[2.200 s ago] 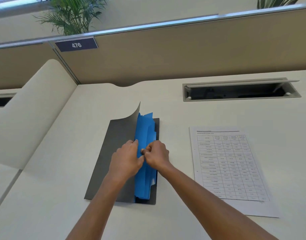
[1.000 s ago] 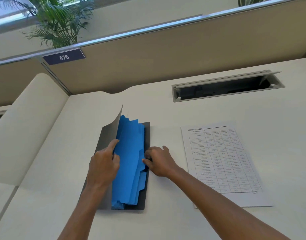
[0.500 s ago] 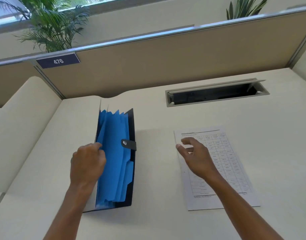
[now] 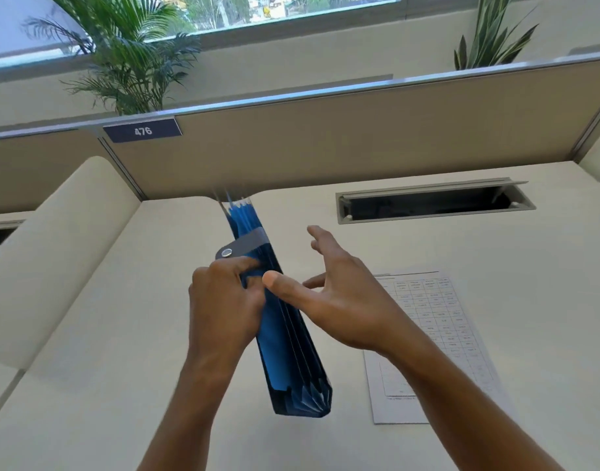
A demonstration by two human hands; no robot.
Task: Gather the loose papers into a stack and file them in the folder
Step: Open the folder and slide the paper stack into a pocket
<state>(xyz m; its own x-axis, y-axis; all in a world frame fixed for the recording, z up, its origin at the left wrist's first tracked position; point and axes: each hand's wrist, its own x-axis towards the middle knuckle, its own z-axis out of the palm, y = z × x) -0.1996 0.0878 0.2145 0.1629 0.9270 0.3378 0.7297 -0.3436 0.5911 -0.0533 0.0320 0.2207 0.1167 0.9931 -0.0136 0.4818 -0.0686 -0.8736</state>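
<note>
A dark expanding folder point(image 4: 293, 351) with blue pleated pockets is lifted off the desk, its open top facing me. My left hand point(image 4: 223, 307) grips its left side, fingers tucked in among the blue dividers. A grey strap with a metal snap point(image 4: 239, 248) hangs loose over the folder's far end. My right hand point(image 4: 339, 297) hovers spread-fingered just right of the folder, its thumb at the folder's top edge; it holds nothing. The printed papers point(image 4: 434, 338), with a table on the top sheet, lie flat on the desk to the right, partly hidden by my right forearm.
A beige partition point(image 4: 359, 130) with a "476" plate point(image 4: 142, 131) closes off the back of the cream desk point(image 4: 104, 351). An open cable slot point(image 4: 434, 202) sits in the desk behind the papers. A curved side divider point(image 4: 53, 249) stands at left. Plants stand behind the partition.
My left hand has lifted the folder off the desk and turned it open-side up. My right hand left the papers and came back beside the folder.
</note>
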